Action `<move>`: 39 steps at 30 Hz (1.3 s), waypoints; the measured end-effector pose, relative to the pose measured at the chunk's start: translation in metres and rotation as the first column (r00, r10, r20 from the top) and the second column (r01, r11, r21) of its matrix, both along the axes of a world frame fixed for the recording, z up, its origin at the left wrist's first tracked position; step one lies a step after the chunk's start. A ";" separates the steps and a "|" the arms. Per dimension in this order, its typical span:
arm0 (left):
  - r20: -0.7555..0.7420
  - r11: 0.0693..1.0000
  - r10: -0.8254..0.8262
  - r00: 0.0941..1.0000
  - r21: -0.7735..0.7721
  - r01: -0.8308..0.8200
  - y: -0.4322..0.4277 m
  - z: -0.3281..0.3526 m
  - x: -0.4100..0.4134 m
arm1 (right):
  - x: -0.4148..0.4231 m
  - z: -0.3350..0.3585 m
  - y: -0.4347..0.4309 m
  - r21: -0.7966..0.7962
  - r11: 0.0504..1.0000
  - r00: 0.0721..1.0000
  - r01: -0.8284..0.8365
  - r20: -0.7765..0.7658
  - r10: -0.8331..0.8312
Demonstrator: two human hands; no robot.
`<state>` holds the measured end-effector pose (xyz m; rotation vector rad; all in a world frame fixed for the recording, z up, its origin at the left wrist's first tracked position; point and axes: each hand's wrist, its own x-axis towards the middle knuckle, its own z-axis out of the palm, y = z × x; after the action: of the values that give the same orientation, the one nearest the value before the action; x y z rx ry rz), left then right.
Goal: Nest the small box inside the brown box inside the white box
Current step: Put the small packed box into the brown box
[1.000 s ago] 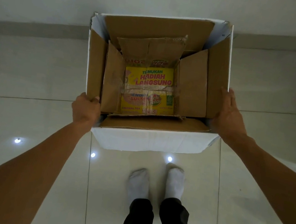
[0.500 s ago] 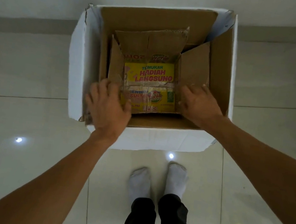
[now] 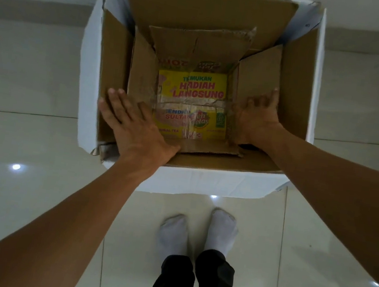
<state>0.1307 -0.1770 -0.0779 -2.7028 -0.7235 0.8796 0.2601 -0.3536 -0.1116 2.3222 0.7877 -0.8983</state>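
The white box (image 3: 202,181) stands open on the floor in front of me. Inside it sits the brown box (image 3: 196,45) with its flaps up. At the bottom of the brown box lies the small yellow printed box (image 3: 191,88). My left hand (image 3: 133,124) reaches into the white box, fingers spread flat against the brown box's left flap. My right hand (image 3: 256,118) presses with spread fingers on the brown box's right flap. Neither hand grips anything.
Glossy white floor tiles (image 3: 20,193) surround the box, with a wall and grey skirting (image 3: 32,9) just behind it. My feet in white socks (image 3: 196,231) stand close to the box's near side.
My hands let go of the white box's outer sides and moved inside it onto the brown box's side flaps. The box sits closer in view.
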 end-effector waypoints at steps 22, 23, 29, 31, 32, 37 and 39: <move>0.231 0.988 -0.069 0.971 -0.118 0.098 0.009 -0.002 0.011 | 0.034 0.015 0.029 0.262 0.963 0.997 0.059 -0.072 -0.041; 0.282 0.989 -0.077 0.956 -0.100 0.109 0.015 -0.002 0.012 | 0.025 0.015 0.014 0.196 0.981 1.000 -0.011 -0.026 0.017; 0.289 0.982 0.012 0.957 -0.183 0.043 0.047 -0.006 0.007 | 0.009 0.016 -0.058 -0.018 0.949 0.949 -0.316 0.011 0.316; 0.414 0.967 0.041 0.909 -0.247 0.068 0.047 -0.003 0.006 | 0.005 0.024 -0.058 0.075 0.955 0.957 -0.288 0.069 0.283; 0.488 0.959 0.066 0.870 -0.272 0.080 0.046 -0.002 0.003 | 0.002 0.029 -0.058 0.147 0.957 0.966 -0.250 0.113 0.235; 0.632 0.892 0.407 0.659 -0.429 -0.141 0.053 -0.001 -0.022 | -0.028 0.055 -0.084 0.523 0.848 0.922 0.082 0.284 -0.264; 0.559 0.786 0.597 0.575 -0.550 -0.282 0.058 -0.005 -0.029 | -0.043 0.057 -0.099 0.610 0.738 0.828 0.289 0.227 -0.512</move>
<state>0.1013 -0.1188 -0.0826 -3.3086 -1.6216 -0.0677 0.2173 -0.4522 -0.0545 3.1472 0.3875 -0.3517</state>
